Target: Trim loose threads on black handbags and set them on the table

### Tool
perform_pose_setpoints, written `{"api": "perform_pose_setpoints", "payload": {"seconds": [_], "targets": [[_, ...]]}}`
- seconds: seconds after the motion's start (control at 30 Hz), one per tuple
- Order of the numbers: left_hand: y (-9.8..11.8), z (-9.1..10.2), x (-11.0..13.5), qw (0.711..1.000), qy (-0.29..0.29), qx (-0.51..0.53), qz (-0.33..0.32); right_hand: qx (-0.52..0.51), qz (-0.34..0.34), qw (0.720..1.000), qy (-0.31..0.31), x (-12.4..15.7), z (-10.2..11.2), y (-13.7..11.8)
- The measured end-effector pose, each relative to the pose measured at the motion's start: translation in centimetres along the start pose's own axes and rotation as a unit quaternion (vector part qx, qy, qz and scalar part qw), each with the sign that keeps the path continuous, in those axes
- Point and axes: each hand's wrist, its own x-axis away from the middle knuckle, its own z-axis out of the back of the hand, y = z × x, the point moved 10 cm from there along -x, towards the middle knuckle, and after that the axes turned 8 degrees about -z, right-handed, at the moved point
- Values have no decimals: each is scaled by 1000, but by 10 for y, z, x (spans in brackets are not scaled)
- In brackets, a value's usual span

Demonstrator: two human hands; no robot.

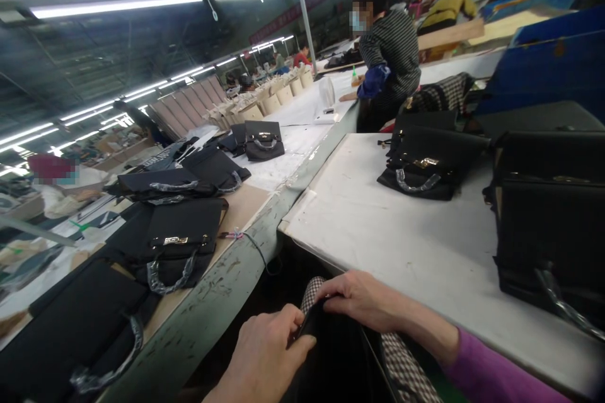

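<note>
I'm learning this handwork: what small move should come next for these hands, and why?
Perhaps slide the right hand along the black item while the left hand steadies it: both hands grip its upper edge, close together.

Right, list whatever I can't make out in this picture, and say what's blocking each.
All in the head view:
Black item held by the left hand and right hand: lower part cut off by the bottom edge; its dark surface shows little detail.
Its gripped edge: partly covered by the fingers.
Rightmost black handbag: far side cut off by the right edge.
Lettering on the red banner in the background: too small and blurred.
</note>
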Motion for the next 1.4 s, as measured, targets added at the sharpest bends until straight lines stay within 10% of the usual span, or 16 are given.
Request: {"api": "perform_pose_setpoints", "payload": {"seconds": [0.53, 0.97, 1.4], "targets": [[15, -6, -7, 998, -31, 49, -39, -135, 71, 983, -101, -11, -14, 9], [-2, -18, -11, 981, -59, 182, -12, -138, 46, 987, -73, -25, -17, 13], [2, -8, -10, 993, -47, 100, -32, -153, 40, 984, -82, -22, -24, 8]]}}
